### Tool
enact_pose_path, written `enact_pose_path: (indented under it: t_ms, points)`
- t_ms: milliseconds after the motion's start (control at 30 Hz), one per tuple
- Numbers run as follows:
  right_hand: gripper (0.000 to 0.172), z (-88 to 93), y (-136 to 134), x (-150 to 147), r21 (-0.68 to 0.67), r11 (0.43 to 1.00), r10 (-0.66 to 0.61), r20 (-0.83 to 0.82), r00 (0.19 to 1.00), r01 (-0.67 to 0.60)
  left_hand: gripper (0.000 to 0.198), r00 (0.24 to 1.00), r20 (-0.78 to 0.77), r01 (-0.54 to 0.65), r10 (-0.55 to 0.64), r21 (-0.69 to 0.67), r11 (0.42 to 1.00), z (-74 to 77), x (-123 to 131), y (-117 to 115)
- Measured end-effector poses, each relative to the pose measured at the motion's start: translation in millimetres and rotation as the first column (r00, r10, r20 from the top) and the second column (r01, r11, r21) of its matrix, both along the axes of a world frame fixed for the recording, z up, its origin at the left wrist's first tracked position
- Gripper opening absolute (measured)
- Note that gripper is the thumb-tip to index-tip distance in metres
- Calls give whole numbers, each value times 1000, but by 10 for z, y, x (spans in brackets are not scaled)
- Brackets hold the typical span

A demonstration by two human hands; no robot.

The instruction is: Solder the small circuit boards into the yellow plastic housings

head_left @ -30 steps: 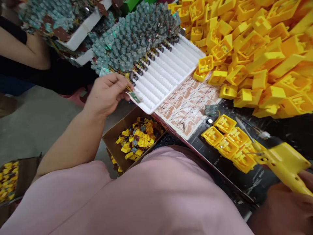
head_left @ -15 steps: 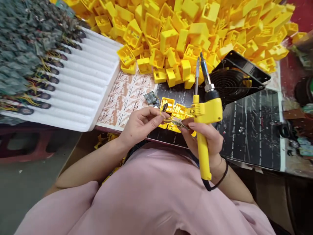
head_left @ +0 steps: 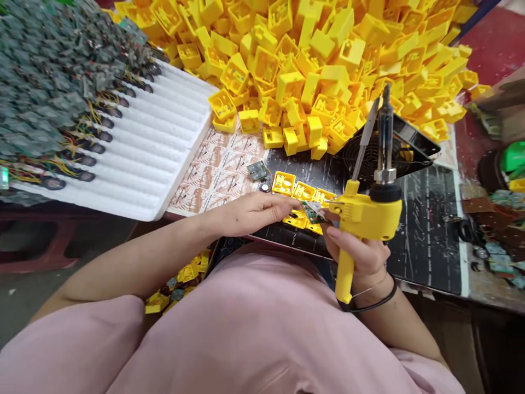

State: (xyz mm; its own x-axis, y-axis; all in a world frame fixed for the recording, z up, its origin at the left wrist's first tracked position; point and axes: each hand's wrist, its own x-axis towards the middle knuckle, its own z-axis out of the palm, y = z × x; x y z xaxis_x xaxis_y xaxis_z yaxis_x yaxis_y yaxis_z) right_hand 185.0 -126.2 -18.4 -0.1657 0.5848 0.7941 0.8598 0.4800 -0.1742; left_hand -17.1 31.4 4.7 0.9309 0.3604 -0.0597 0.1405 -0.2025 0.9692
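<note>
Bench: black mat (head_left: 426, 219) under heaped yellow housings (head_left: 328, 60). Since half a second ago, small circuit board (head_left: 314, 212) has dropped onto the housing row; left hand (head_left: 250, 212) pinches it, right hand (head_left: 361, 254) grips soldering gun (head_left: 365, 213), tip up. Seating looks begun.

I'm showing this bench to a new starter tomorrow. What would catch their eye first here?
The huge heap of yellow plastic housings filling the back of the bench, spilling down toward the black fan. Next, the yellow soldering gun gripped upright in the right hand, close in front, while the left hand holds a small green circuit board beside it. At far left, a white foam tray carries rows of wired boards.
</note>
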Motion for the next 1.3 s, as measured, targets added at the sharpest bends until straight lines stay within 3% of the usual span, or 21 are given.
enact_pose_path:
  t_ms: [67, 167, 400, 533, 733, 867, 1067, 1200, 1300]
  points:
    - [38, 7, -10, -3, 13, 999, -38, 10, 999, 38, 40, 1000, 3, -15, 15, -171, 985, -24, 37, -43]
    - [39, 7, 2, 15, 21, 999, -43, 68, 997, 42, 39, 994, 33, -93, 107, -284, 954, -60, 66, -85]
    - [29, -71, 27, 60, 38, 998, -47, 158, 986, 42, 48, 946, 98, -262, 309, -327, 908, -163, 140, -183]
    - [30, -130, -54, 62, 28, 991, -132, 96, 987, 129, 44, 923, 155, -314, 353, -230, 921, -218, 184, -253]
    - [50, -169, -204, 94, -6, 979, -202, -12, 979, 202, 29, 937, 173, -284, 303, -129, 950, -221, 276, -306]
    - [60, -165, -352, 152, -40, 979, -203, -67, 977, 201, 31, 959, 156, -226, 238, -88, 970, -173, 402, -312]
    - [71, -147, -581, 242, -54, 988, -155, -287, 945, 145, 25, 964, 199, -162, 176, -84, 983, -148, 642, -369]
    - [66, -183, -645, 266, -32, 985, -171, -362, 917, 171, 20, 965, 221, -133, 144, -63, 989, -166, 774, -441]
    - [57, -229, -675, 274, -15, 962, -257, -393, 883, 273, 17, 967, 215, -131, 137, -42, 990, -155, 848, -501]
